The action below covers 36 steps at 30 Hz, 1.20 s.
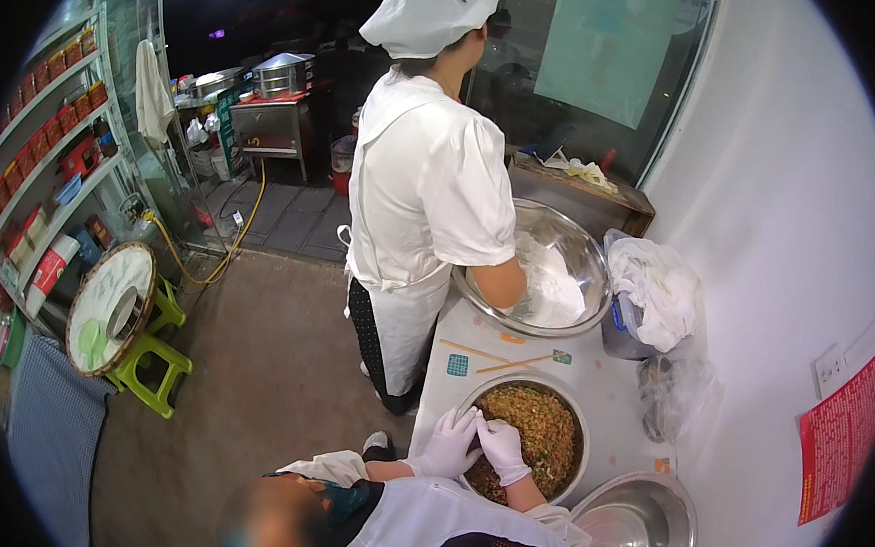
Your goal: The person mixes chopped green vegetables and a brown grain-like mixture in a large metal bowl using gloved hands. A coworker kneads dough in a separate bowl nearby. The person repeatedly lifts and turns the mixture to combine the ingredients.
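Observation:
My left hand [446,446] and my right hand [501,447], both in white gloves, meet at the fingertips over the left side of a steel bowl [584,445]. Whether something small is between the fingers cannot be told. Chopped, mixed filling [533,425] with orange and green bits lies in this bowl. Two chopsticks [518,363] lie crossed on the patterned tablecloth [433,394] just beyond it. Farther off, a co-worker [431,161] in a white cap and apron has an arm in a large steel bowl [596,279] of white flour [555,289].
Another steel bowl [633,525] stands near me at the right. A plastic bin [625,333] with white cloth [656,290] and a clear plastic bag [686,401] are by the wall. Left are a round tray [112,361], green stools [154,373] and shelves of jars [46,139]. A yellow hose [254,217] crosses the floor.

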Tool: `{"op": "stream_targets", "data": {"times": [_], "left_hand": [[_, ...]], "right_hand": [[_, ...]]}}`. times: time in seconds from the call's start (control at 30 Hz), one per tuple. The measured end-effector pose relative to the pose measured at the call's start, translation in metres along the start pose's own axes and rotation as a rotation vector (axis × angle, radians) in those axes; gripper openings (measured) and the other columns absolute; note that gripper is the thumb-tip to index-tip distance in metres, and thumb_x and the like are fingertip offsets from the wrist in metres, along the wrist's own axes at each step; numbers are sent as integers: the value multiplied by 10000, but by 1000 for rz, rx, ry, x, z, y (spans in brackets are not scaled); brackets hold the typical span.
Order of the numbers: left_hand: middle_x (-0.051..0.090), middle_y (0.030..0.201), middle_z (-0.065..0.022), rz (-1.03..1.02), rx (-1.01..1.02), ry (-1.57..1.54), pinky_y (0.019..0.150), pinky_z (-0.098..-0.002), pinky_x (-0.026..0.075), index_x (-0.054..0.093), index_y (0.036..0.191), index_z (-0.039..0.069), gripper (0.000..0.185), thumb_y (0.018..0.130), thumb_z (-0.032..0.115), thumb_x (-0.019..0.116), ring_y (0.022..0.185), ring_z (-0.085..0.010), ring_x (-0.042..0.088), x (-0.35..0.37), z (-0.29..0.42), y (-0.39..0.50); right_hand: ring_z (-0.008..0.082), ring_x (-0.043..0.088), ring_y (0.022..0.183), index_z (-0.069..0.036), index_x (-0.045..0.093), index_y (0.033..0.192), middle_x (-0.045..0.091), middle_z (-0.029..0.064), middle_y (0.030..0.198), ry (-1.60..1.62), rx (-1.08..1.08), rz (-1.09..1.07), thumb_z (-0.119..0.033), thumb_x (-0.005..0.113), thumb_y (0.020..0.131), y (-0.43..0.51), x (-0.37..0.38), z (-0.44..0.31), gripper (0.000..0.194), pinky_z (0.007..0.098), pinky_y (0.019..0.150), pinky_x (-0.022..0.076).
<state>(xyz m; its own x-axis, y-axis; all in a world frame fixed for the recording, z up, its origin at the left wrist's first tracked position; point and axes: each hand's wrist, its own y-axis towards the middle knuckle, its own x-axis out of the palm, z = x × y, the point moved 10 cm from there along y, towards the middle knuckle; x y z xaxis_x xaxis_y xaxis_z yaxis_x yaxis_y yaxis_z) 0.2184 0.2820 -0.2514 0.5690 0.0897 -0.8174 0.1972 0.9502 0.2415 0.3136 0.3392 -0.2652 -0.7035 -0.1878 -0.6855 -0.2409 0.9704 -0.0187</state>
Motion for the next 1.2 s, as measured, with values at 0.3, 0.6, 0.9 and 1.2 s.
{"op": "stream_targets", "data": {"times": [0.3, 0.6, 0.9, 1.2], "left_hand": [[428, 1451, -197, 48, 7, -5, 1108, -541, 326, 388, 1435, -16, 782, 783, 257, 721, 1327, -508, 367, -4, 0, -1], [419, 1461, -219, 35, 3, -4, 1116, -557, 299, 391, 1437, -13, 766, 804, 284, 704, 1342, -503, 351, -1, -1, -1], [418, 1463, -210, 4, -1, -26, 1112, -569, 302, 427, 1429, 42, 716, 808, 274, 697, 1323, -532, 350, 3, -3, 0], [422, 1454, -201, 28, 14, -24, 1094, -572, 331, 469, 1387, 51, 664, 799, 254, 701, 1318, -535, 354, 4, -3, 0]], "right_hand": [[403, 656, 747, -3, 697, 771, 663, 235, 773, -21, 132, -65, -310, 517, 909, 3, 8, 23, 382, 464, 712, 505], [401, 649, 732, -10, 700, 794, 662, 233, 769, 109, 238, -110, -315, 552, 882, 14, 27, 58, 350, 443, 701, 504], [383, 640, 691, -24, 697, 764, 658, 204, 717, 83, 222, -77, -327, 546, 903, 0, 10, 29, 365, 441, 657, 488], [404, 636, 692, -33, 687, 730, 654, 212, 714, 26, 206, -53, -378, 552, 935, 2, 9, 29, 423, 458, 651, 489]]}}
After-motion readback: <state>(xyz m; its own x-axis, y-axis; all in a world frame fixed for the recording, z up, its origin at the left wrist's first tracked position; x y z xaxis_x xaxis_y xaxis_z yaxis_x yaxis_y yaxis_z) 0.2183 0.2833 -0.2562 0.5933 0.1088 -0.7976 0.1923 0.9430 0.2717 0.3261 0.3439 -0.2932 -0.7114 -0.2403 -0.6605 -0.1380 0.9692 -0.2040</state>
